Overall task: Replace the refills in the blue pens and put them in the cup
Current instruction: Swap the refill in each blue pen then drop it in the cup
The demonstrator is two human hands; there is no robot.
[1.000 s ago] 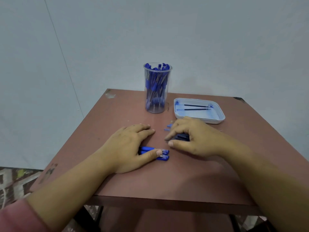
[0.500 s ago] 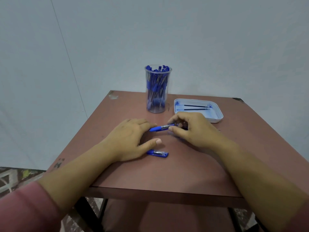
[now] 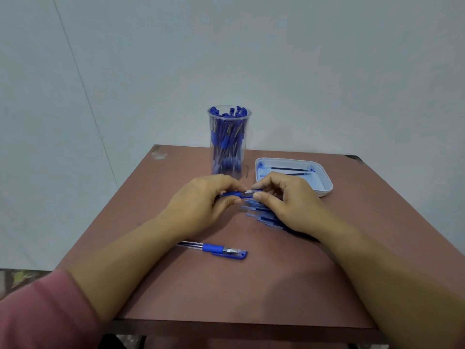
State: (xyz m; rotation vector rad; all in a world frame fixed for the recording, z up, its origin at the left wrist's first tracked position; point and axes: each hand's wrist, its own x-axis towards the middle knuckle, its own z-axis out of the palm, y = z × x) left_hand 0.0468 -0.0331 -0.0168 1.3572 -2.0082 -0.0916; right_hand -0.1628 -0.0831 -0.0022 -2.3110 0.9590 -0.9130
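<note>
1 blue pen (image 3: 235,194) is now held off the table (image 3: 251,285) between both hands, where 1 s ago both hands were pressed flat over pens on the tabletop. The left hand (image 3: 201,205) is closed around the barrel at the grip end; the right hand (image 3: 284,200) is pinched, thumb and forefinger together, on the tip end, where a metallic cone is glimpsed. Unscrewing of the tip is judged to be starting, so refill swapping for this pen is at its first step. A 2nd blue pen (image 3: 214,250), capped, is left lying alone near the front of the table, uncovered since the left hand lifted. A loose pile of refills (image 3: 261,212) is seen under and beside the right hand, partly hidden. The clear cup (image 3: 229,142), already packed with blue pens, stands behind the hands. The white tray (image 3: 324,182) to its right holds 2 dark refills (image 3: 289,169), probably spent ones. 2 pens are judged left to process.
</note>
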